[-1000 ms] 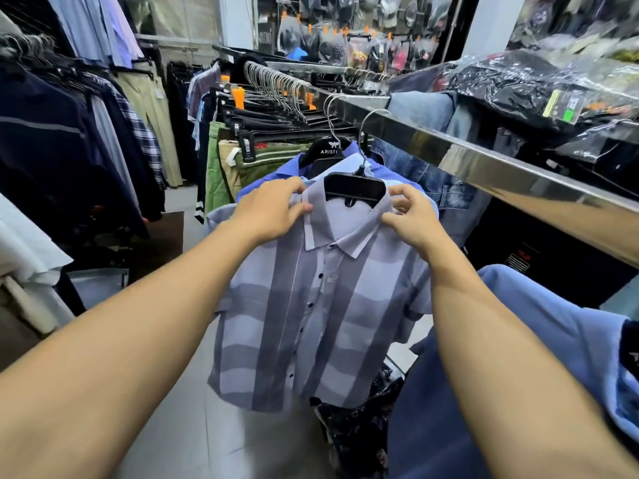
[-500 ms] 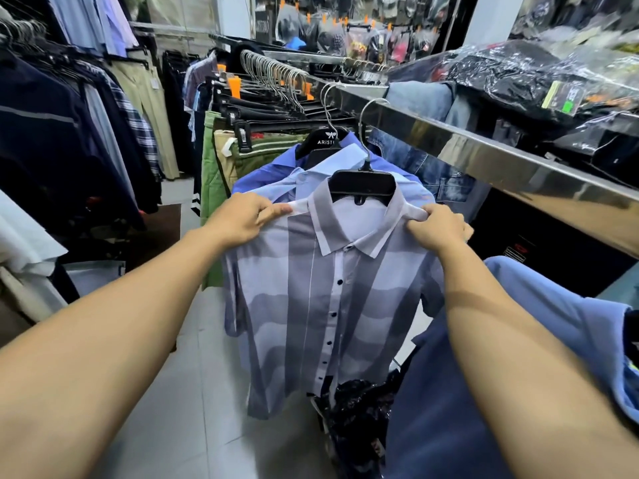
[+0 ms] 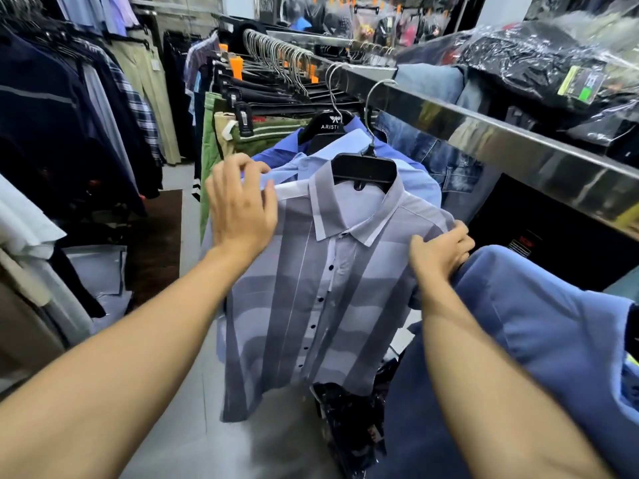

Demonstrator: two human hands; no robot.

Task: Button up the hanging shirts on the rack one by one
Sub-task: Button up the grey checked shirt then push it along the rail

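Note:
A grey striped shirt [image 3: 311, 305] hangs on a black hanger [image 3: 364, 169] from the steel rail [image 3: 518, 146], front towards me. Dark buttons run down its white placket, and the two front halves lie together. My left hand [image 3: 242, 209] rests against the shirt's left shoulder with fingers spread and fairly straight. My right hand [image 3: 439, 250] grips the fabric at the shirt's other shoulder with curled fingers. Right behind hang a light-blue shirt [image 3: 345, 146] and a darker blue shirt [image 3: 276, 150].
A blue shirt [image 3: 536, 323] hangs close on my right, under my right forearm. Trousers on clip hangers [image 3: 256, 98] fill the rail further back. Jeans [image 3: 442, 160] hang under the rail. Dark clothes [image 3: 52, 115] line the left. A black plastic bag [image 3: 352, 426] lies on the floor.
Both hands slid outward from the collar to the shoulders. My left hand has let go and opened against the shoulder. The right hand has moved down to the shoulder edge, still gripping.

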